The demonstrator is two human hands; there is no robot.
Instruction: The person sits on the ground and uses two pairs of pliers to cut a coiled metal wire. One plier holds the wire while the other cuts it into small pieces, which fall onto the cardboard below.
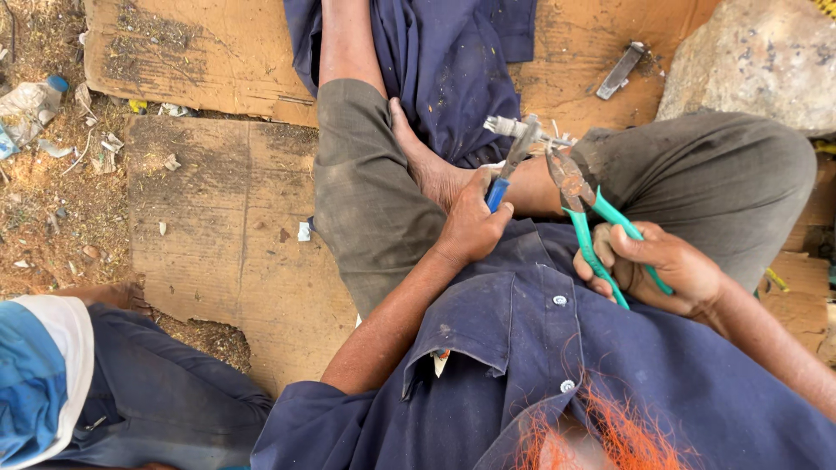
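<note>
Ground: flattened sheets of brown cardboard (235,226) are lying over dry, littered dirt (43,200); they are scuffed, stained and torn at the edges.
Setting: outdoors, with a rough pale rock (758,61) sitting at the upper right and a flat metal bar (620,70) lying on the cardboard beside it.
Person: sitting cross-legged in a dusty navy shirt (557,365) and grey-brown trousers (366,191), one bare foot (427,165) resting between the knees.
Left hand (475,226): closing tight around the blue handle of a metal tool (514,157), a worn steel shaft pointing up and away.
Right hand (657,270): gripping both teal rubber handles of rusty pliers (579,204), fingers wrapped around them.
Workpiece: a small silvery metal fitting (522,130) is sitting above the lap, near the right knee, where both tool tips are meeting it.
Bystander: a knee in dark trousers (157,392) and a blue-and-white sleeve (39,374) are showing at lower left.
</note>
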